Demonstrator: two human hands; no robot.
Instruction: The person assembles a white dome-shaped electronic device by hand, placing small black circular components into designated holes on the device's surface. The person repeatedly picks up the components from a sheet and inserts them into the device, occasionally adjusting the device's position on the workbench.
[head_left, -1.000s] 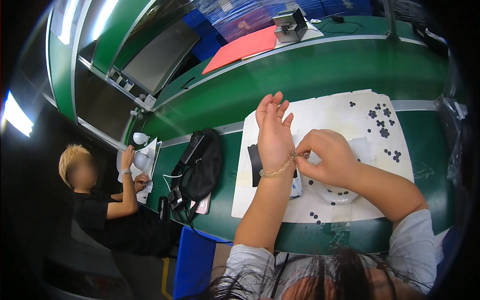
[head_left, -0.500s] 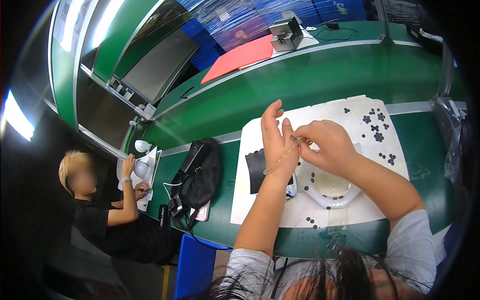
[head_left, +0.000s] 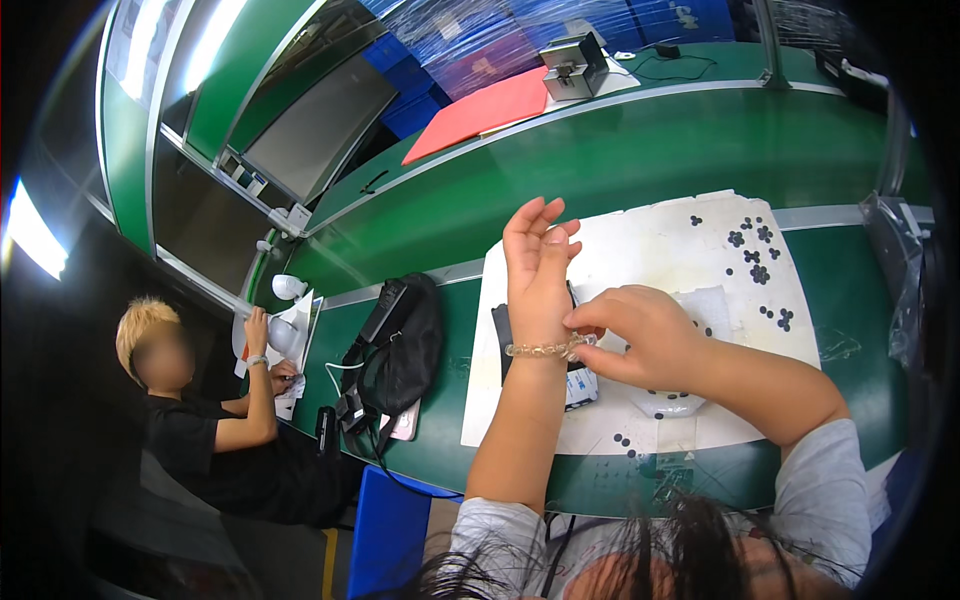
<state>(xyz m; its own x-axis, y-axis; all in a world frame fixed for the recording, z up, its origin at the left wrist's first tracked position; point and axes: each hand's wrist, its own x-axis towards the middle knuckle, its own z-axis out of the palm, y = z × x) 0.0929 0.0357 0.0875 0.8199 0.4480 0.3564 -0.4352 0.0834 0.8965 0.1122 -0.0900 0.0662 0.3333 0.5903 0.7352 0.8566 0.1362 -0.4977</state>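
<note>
A beaded bracelet (head_left: 533, 351) of clear and pale amber beads lies round my left wrist. My left hand (head_left: 538, 262) is raised over the white sheet, holding nothing, its fingers loosely bent and apart. With thumb and forefinger, my right hand (head_left: 640, 335) pinches the bracelet at the thumb side of that wrist. Beneath my right hand is a white dish (head_left: 668, 405), mostly covered by the hand, with small black discs by its rim. Beside my left wrist, partly behind it, lie a black flat piece (head_left: 502, 330) and a small white-and-blue packet (head_left: 581, 388).
Small black discs (head_left: 758, 273), some in flower-like clusters, are scattered on the white sheet (head_left: 640, 225). A black bag (head_left: 415, 340) lies left on the green table. Farther left sits another person (head_left: 200, 420). A red sheet (head_left: 480, 112) and metal device (head_left: 573, 70) occupy the back shelf.
The bracelet has moved from a slant across the base of my left hand down to straight across the wrist. My right hand has moved down with it; my left fingers have curled more.
</note>
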